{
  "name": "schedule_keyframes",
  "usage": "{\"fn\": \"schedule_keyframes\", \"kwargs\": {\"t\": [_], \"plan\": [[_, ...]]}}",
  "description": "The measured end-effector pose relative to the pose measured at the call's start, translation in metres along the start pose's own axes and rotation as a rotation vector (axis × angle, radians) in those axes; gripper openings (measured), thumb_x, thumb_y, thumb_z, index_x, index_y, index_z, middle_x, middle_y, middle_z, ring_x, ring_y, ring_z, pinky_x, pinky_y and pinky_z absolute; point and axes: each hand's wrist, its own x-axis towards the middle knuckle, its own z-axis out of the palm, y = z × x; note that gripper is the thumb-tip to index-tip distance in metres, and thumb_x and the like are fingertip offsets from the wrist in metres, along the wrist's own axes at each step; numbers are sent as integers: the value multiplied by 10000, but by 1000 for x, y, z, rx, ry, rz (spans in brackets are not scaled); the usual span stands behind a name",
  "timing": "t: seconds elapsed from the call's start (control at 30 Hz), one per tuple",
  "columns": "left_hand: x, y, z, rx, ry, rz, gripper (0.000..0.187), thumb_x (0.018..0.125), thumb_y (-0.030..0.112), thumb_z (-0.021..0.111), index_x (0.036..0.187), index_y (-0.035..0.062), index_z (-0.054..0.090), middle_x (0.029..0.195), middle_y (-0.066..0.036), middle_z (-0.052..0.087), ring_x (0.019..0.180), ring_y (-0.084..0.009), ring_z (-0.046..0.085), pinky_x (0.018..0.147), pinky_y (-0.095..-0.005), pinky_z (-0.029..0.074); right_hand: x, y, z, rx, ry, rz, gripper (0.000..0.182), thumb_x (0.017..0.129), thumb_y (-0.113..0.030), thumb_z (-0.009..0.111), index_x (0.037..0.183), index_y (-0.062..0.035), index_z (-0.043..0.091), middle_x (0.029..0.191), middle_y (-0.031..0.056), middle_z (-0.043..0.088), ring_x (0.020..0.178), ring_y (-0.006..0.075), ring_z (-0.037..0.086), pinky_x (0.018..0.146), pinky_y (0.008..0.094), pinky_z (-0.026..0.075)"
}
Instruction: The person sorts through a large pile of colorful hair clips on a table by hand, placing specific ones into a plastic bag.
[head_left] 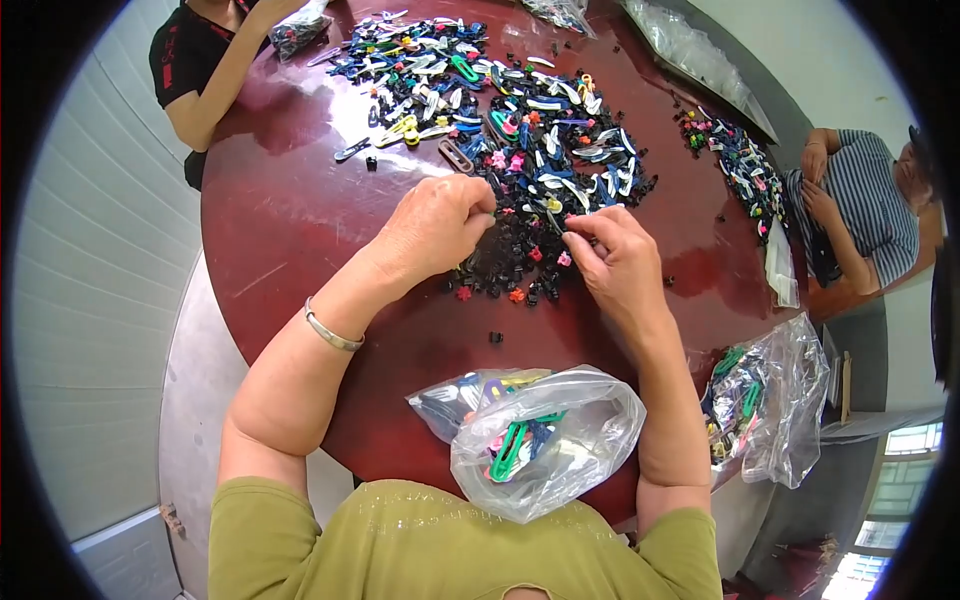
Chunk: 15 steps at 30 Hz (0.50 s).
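A large heap of hair clips (pixel 560 185), mostly slim snap clips and small black claw clips, spreads over the dark red table in front of me. At the near left edge of the heap is my left hand (pixel 435 225), its fingers curled into a pinch; what they hold, if anything, is hidden. My right hand (pixel 622 262) is at the heap's near right side, thumb and forefinger closed around a slim dark hair clip (pixel 554 221). A brown oblong clip (pixel 456 155) lies just beyond my left hand. Small flower-shaped claw clips (pixel 516 295) lie between my hands.
An open clear plastic bag (pixel 590 440) with colourful clips stands at the table's near edge. Another clear bag (pixel 790 400) of clips lies to the right. A second clip pile (pixel 750 175) is near a seated person (pixel 870 200). Another person (pixel 215 70) sits at far left.
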Motion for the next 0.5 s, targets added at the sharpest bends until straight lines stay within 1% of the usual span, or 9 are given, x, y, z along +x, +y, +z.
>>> {"fn": "schedule_keyframes", "kwargs": {"t": [0.03, 0.13, 0.27, 0.37, 0.5], "plan": [[0, 2, 0, -23, -1, 11, 134, 789, 24, 704, 906, -11, 649, 784, -147, 649, 700, -254, 664, 650, -345, 521, 0, 1, 4, -39, 0, -7, 137, 832, -185, 720, 926, -86, 723, 876, 75, 638, 722, 263, 652, 657, 377, 517], [-1, 6, 0, -63, 30, 40, 153, 791, 26, 705, 924, -14, 642, 800, -144, 652, 714, -242, 663, 650, -342, 521, 2, 7, 15, -61, 10, -23, 117, 839, -185, 712, 921, -104, 721, 853, 70, 626, 724, 266, 652, 646, 386, 516], [-1, 9, 0, 15, 92, 24, 156, 807, 37, 691, 948, -9, 642, 835, -146, 659, 742, -253, 668, 671, -350, 524, 5, 13, 19, -63, 42, -64, 79, 822, -155, 702, 878, -101, 699, 844, 67, 622, 717, 265, 651, 640, 388, 516], [-1, 5, 1, 62, 97, 51, 155, 816, 49, 683, 958, 0, 647, 856, -148, 658, 761, -267, 669, 690, -361, 523, 3, 14, 18, 56, 21, 46, 64, 813, -150, 700, 837, -92, 689, 842, 67, 622, 714, 261, 650, 639, 382, 515], [-3, 6, 2, 97, 81, 77, 156, 822, 69, 678, 967, 16, 654, 872, -148, 650, 785, -300, 659, 713, -387, 521, 5, 13, 14, 55, 15, 35, 94, 808, -161, 717, 881, -103, 703, 846, 67, 620, 713, 254, 644, 637, 378, 513]]}}
